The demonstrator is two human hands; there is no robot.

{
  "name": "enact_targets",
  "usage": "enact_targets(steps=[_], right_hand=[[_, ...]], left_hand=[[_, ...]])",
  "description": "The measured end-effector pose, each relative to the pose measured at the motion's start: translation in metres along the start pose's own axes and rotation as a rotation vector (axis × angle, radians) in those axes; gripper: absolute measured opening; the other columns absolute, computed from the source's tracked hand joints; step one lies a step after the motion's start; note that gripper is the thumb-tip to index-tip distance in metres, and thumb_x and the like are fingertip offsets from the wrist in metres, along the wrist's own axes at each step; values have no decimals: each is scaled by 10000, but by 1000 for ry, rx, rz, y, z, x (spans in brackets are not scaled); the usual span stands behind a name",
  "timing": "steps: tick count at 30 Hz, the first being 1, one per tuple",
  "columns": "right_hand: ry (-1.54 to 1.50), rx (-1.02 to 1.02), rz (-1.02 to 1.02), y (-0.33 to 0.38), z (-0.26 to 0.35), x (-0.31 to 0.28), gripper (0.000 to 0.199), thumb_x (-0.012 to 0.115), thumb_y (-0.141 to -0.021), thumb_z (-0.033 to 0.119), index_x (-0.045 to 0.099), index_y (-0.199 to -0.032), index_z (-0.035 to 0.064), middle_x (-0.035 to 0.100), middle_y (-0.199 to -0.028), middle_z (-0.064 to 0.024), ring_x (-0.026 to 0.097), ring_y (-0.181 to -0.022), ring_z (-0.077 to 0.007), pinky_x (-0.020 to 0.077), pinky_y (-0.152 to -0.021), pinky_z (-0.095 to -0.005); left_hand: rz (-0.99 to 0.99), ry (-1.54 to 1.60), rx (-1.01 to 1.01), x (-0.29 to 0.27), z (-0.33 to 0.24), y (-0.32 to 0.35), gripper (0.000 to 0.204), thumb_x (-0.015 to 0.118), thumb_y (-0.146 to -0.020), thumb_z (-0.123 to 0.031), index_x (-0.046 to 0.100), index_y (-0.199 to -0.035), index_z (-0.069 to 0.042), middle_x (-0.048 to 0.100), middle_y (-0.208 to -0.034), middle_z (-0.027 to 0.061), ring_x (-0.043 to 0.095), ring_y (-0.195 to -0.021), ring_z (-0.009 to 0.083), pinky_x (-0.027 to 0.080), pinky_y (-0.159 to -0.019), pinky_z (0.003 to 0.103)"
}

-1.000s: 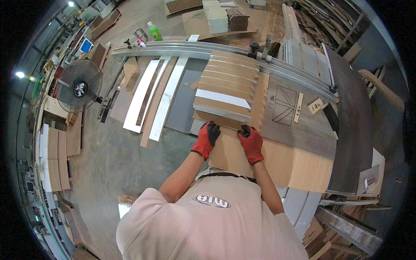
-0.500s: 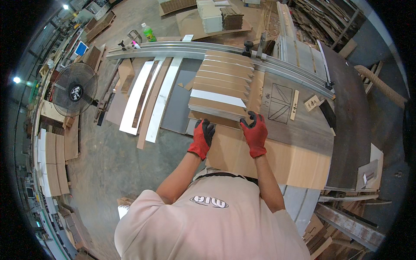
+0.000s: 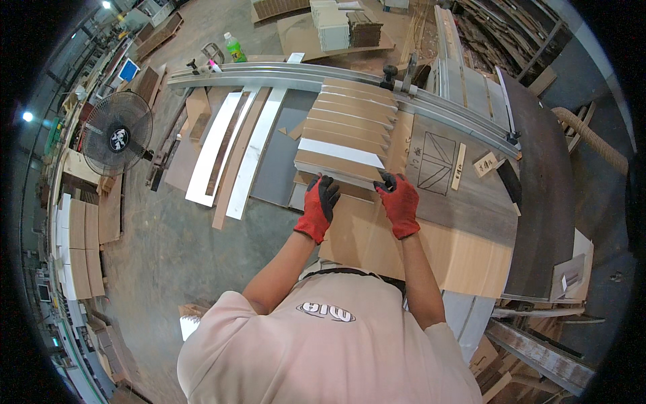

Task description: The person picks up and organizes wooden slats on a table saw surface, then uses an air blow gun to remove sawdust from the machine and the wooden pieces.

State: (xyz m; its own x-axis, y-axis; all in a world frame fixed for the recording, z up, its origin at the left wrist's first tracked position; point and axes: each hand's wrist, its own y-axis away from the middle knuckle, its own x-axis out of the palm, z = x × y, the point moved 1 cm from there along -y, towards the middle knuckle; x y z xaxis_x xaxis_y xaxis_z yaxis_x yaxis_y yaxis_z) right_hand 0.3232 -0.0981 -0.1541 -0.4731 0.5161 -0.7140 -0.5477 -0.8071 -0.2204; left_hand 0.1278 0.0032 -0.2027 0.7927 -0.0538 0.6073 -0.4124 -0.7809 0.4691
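Note:
Both my hands wear red gloves with dark grey fingers. A stack of brown board strips point(image 3: 346, 121) with pale edges lies before me, its pieces fanned in steps away from me. One strip with a white face point(image 3: 341, 153) lies near the front. My left hand point(image 3: 319, 204) is at the stack's near edge, fingers bent around the lowest front board point(image 3: 346, 180). At the near right corner, my right hand point(image 3: 398, 203) has thumb and fingers closed on that board's end. The fingertips are partly hidden against it.
A metal fence rail point(image 3: 269, 77) crosses behind the stack. Long white and brown strips point(image 3: 252, 155) lie left. A grey-brown panel point(image 3: 464, 175) with a pencilled drawing and small wood offcuts lies right. A fan point(image 3: 117, 135) stands far left; a green bottle point(image 3: 234, 48) stands beyond the rail.
Both hands have moved slightly forward, up against the near edge of the stack. My right fingers have closed in at its corner. The stack looks unmoved.

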Motion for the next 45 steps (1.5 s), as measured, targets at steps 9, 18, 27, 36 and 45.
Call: enact_targets(steps=[9,18,27,36,45], right_hand=[[-62,24,20,1,3,-4,363,800,-736,279,689,-1018,79,691,-959,-126,670,-862,-326,525,-733,-418],[-196,63,74,18,2,-2,361,814,-727,256,700,-1019,78,706,-954,-134,679,-866,-315,534,-760,-397],[-311,110,78,18,-15,12,344,812,-734,243,710,-1004,55,724,-940,-133,702,-819,-294,540,-741,-389],[-200,102,58,-6,-27,20,360,794,-767,279,722,-1030,45,730,-898,-122,691,-777,-237,529,-696,-356],[-199,164,95,-10,-17,12,374,796,-760,303,731,-1039,62,732,-948,-135,706,-853,-272,534,-764,-375]], left_hand=[[-50,104,53,0,1,-12,531,558,-988,-373,432,-1420,-92,513,-1402,117,547,-1210,297,455,-1011,390],[-22,53,-41,-17,4,-20,622,544,-963,-486,412,-1450,-122,390,-1520,95,380,-1382,261,301,-1144,379],[-55,199,65,-13,8,-12,378,662,-937,-332,539,-1235,-135,603,-1156,55,596,-1075,244,489,-915,380],[-266,92,-29,-59,48,-40,250,583,-949,-308,596,-1031,-72,655,-983,125,631,-904,285,517,-732,438],[-186,-811,462,-77,70,-81,134,615,-907,-196,572,-897,-69,606,-772,173,590,-709,315,459,-626,391]])
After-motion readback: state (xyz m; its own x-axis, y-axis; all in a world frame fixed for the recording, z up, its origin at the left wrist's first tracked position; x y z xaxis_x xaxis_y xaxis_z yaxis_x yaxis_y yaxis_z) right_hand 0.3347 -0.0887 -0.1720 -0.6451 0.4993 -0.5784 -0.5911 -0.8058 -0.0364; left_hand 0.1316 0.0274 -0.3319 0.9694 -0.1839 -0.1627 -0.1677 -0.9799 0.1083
